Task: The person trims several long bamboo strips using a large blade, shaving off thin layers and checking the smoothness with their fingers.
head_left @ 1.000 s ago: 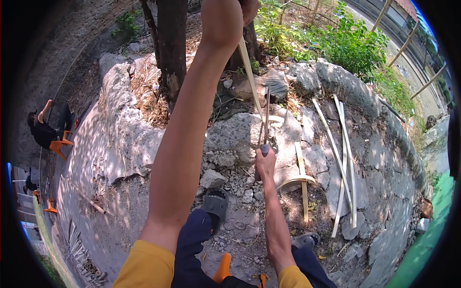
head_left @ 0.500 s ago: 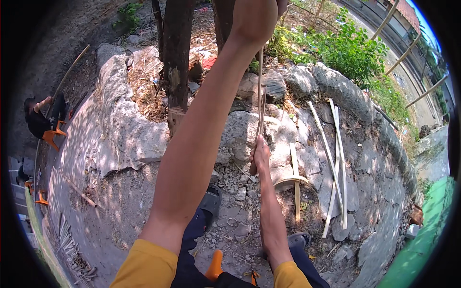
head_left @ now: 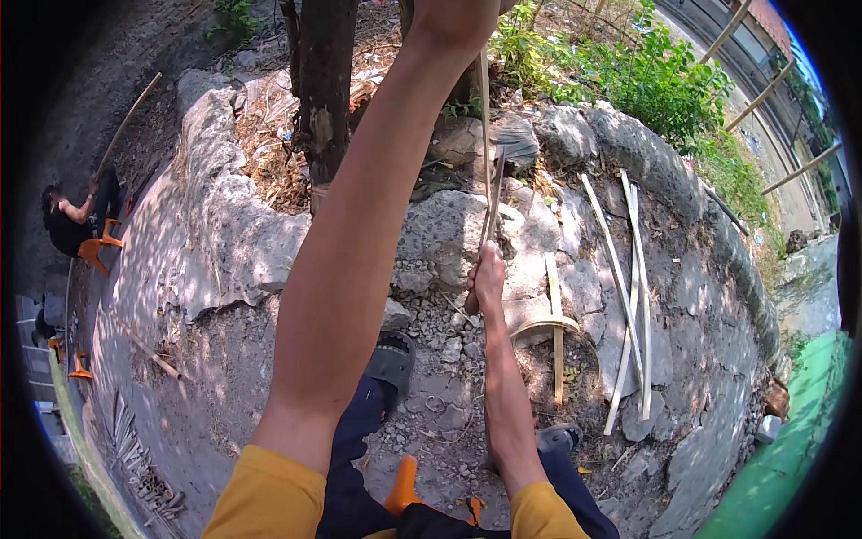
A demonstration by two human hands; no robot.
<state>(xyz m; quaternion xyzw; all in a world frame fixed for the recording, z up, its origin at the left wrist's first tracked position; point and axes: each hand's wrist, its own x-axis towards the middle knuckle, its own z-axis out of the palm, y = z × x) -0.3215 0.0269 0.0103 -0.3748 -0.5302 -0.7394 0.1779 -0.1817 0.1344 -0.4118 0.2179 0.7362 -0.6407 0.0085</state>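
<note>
My left arm reaches far up to the top edge, where my left hand is partly cut off. A long thin bamboo strip runs down from that hand toward my right hand; the closed fingers round its upper end are mostly hidden. Lower down, my right hand is closed round the brown handle of a long knife. The knife's dark blade points upward and lies against the strip, crossing it just above my fingers. Whether the right fingers also touch the strip, I cannot tell.
Several pale bamboo strips lie on broken concrete at the right. A curved strip crosses a straight one nearer me. Tree trunks and a rough concrete ledge stand ahead. A person sits far left on an orange chair.
My left hand has risen slightly and shifted left, further out of the top edge. My right hand with the knife has moved slightly upward, and more of the strip shows above the blade.
</note>
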